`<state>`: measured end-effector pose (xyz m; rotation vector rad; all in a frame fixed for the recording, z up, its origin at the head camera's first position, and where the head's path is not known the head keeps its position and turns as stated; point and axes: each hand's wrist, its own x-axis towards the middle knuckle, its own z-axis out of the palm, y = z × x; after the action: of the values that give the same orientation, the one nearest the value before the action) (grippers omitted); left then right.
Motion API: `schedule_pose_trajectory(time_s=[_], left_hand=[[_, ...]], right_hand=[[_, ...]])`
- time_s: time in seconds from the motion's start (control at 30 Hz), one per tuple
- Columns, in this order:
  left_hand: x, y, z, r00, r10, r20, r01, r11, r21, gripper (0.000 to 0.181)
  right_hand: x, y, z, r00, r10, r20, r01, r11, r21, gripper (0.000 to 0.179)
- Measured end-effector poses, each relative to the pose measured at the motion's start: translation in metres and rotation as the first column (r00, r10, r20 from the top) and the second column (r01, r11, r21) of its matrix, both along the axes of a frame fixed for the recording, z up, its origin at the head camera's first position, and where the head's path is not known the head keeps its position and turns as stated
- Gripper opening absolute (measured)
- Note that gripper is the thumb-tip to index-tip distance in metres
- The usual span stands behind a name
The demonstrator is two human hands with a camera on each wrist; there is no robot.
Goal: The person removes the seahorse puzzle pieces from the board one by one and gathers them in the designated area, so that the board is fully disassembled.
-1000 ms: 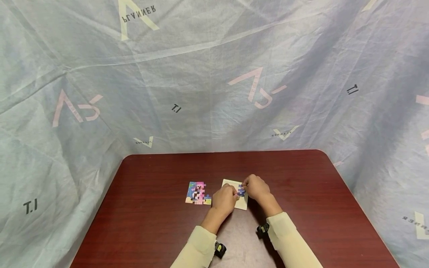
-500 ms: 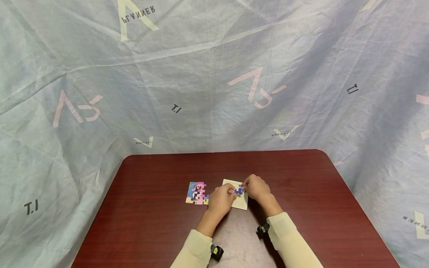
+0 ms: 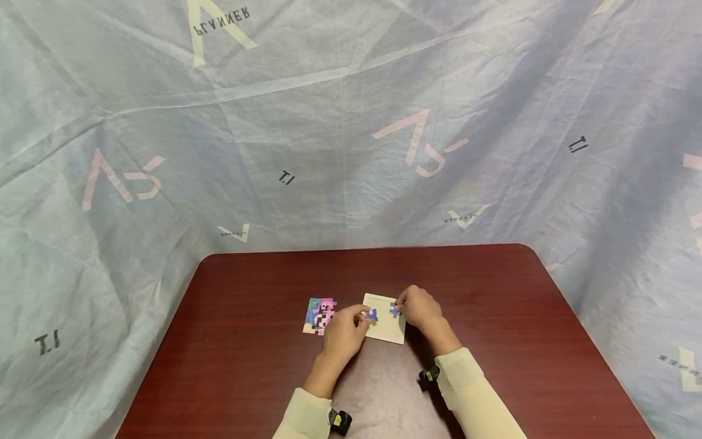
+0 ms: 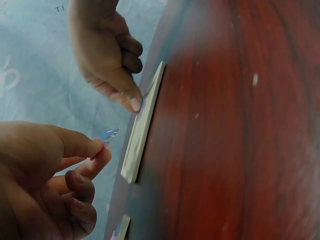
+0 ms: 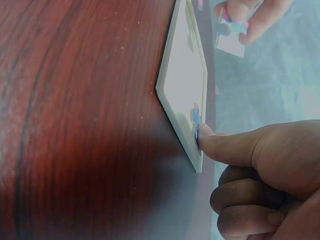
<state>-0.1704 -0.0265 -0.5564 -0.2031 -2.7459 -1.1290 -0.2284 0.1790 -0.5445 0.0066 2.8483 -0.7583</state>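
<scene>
My left hand (image 3: 344, 332) pinches a blue jigsaw piece (image 3: 372, 315) between thumb and index finger, over the left side of a pale puzzle tray (image 3: 386, 333). In the left wrist view that jigsaw piece (image 4: 109, 136) is held up off the tray (image 4: 134, 159), its other fingers loosely curled. At the tray's right edge my right hand (image 3: 419, 308) grips a second blue jigsaw piece (image 3: 394, 310) with thumb and fingertip. The right wrist view has this second piece (image 5: 195, 116) low against the tray's surface, partly covered by the thumb.
Left of the tray lies a partly joined puzzle (image 3: 317, 314) in pink and blue, its right side hidden behind the left hand. Everything rests on a dark red wooden table (image 3: 247, 366). Grey printed cloth (image 3: 340, 122) hangs behind and at both sides.
My left hand has drawn leftward with its blue piece, away from the piece at the right hand; the two were close together before. The right hand has stayed at the tray's edge.
</scene>
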Motion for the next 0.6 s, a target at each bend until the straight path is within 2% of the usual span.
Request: schedule_pose_trajectory(time_s=[0.4,0.6], left_hand=[[-0.002,-0.035,0.008,0.996,0.088,0.005,-0.088,0.996,0.014,0.017],[-0.007,-0.048,0.009,0.996,0.087,0.005,-0.087,0.996,0.022,0.016]], right_hand=[[-0.003,0.0,0.0,1.0,-0.009,0.015,0.009,1.0,-0.009,0.008],[-0.003,0.0,-0.001,0.999,-0.016,0.03,0.017,1.0,-0.012,0.007]])
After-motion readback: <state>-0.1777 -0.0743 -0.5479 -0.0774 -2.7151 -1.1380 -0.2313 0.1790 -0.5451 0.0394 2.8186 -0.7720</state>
